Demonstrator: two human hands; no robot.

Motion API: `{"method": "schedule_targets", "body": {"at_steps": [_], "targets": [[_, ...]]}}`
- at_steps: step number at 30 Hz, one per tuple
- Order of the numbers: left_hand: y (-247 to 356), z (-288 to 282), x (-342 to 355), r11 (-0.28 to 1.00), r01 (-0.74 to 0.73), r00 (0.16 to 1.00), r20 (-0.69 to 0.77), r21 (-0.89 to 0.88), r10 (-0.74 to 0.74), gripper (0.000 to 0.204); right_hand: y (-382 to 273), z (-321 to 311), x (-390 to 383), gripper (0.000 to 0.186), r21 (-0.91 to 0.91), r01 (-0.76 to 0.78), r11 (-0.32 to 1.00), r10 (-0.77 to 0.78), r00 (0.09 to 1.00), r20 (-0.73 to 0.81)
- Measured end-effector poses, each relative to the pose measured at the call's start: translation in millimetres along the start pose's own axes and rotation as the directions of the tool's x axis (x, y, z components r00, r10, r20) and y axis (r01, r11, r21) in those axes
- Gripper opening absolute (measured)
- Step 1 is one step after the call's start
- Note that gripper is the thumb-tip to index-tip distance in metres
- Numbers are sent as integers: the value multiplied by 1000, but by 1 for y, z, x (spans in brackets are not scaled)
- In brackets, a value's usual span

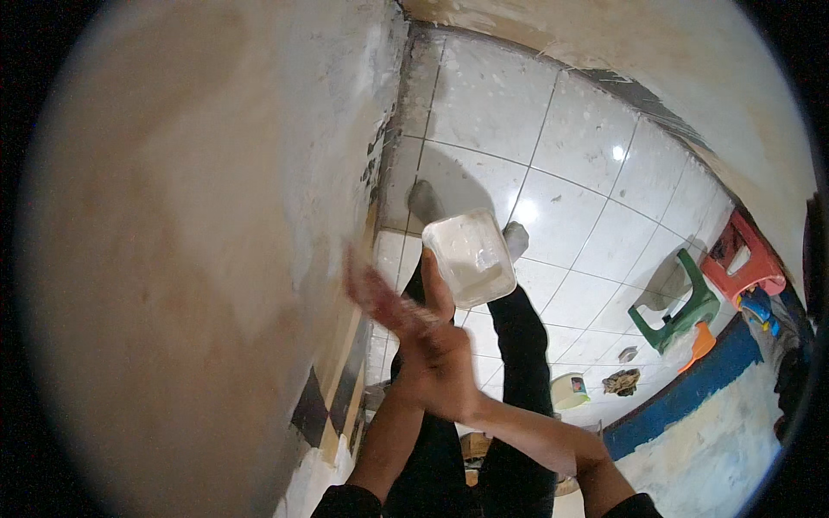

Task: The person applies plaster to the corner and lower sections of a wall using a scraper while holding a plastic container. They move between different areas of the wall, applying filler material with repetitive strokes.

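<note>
My left hand holds a white rectangular plastic tub, its thumb lying along the tub's left side. Pale, creamy white material is smeared inside the tub. Crossing over the left wrist, my right arm points up and to the left. My right hand is smeared by motion close to the patchy plastered wall; whether its fingers hold anything is hidden by the blur. Whether it touches the wall cannot be told either.
White floor tiles with specks lie below my feet. At the right stand a green plastic stool and a red one. Nearby are an orange object, a pale tub and a crumpled brown cloth-like thing.
</note>
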State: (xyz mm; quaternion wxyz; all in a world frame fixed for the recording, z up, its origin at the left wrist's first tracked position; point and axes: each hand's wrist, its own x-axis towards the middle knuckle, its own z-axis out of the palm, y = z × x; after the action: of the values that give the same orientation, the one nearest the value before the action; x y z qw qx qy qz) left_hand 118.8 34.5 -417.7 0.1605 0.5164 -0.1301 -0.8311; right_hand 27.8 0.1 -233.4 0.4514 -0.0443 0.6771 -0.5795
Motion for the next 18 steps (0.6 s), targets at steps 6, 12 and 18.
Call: {"method": "schedule_targets", "body": {"at_steps": [6,12,18], "targets": [[25,83,-9,992,-118,991,-64,37,120,76,-26,-122,7,17,-242,-173,955,161,985,-70],[39,119,-30,981,-145,979,127,-125,161,68,-56,-148,15,25,-582,-17,813,20,1000,-1],[45,141,-48,995,-83,995,47,-45,86,71,-76,-147,11,16,-723,62,688,-44,998,44]]}}
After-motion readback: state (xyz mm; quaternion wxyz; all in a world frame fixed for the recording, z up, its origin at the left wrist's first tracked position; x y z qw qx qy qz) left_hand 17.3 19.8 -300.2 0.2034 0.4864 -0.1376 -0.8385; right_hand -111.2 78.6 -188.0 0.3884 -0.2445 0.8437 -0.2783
